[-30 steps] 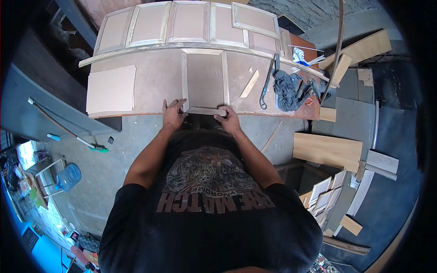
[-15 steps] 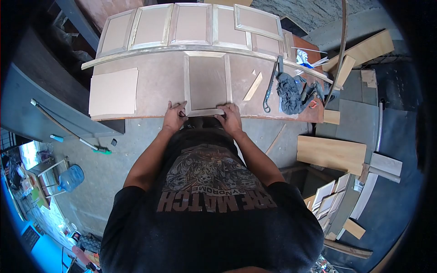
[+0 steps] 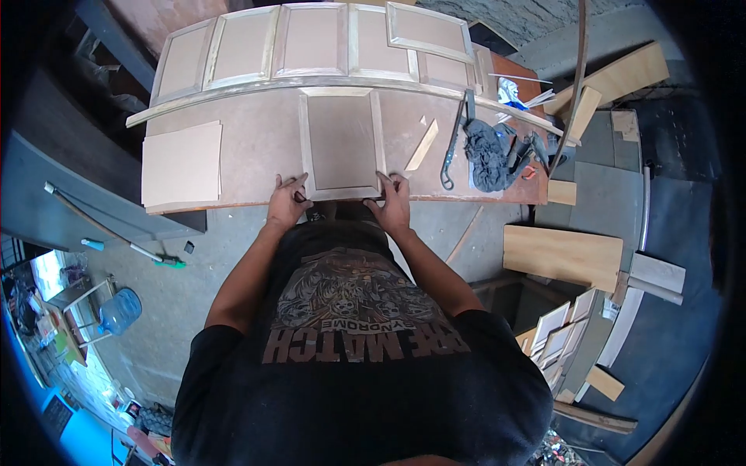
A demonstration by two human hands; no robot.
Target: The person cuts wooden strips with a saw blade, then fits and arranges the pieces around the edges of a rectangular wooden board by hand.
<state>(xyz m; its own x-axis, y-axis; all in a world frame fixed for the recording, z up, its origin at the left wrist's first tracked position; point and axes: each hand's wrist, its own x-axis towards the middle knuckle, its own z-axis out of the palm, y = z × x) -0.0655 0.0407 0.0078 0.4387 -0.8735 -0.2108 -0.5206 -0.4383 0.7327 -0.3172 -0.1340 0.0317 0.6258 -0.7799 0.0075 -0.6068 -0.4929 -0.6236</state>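
A framed panel (image 3: pixel 343 147), brown board inside pale wooden mouldings, lies flat at the table's near edge. Its bottom rail (image 3: pixel 346 193) sits between the two side pieces. At the near left corner, my left hand (image 3: pixel 288 203) has curled fingers against the frame; a small dark spot between them cannot be made out. My right hand (image 3: pixel 392 203) grips the near right corner, with fingers on the outer side and thumb at the near edge. The undersides of both grips are hidden.
Several framed panels (image 3: pixel 311 39) line the table's back behind a long wooden strip (image 3: pixel 256 85). Left lies a stack of thin boards (image 3: pixel 181 165). Right are a wood offcut (image 3: pixel 422 145), a handsaw (image 3: pixel 451 151) and a dark cloth (image 3: pixel 489 159). Planks (image 3: pixel 563 256) stand beyond.
My right hand has shifted from the bottom rail to the outer right corner. The rail now looks closer against the side pieces. The whole view has moved slightly.
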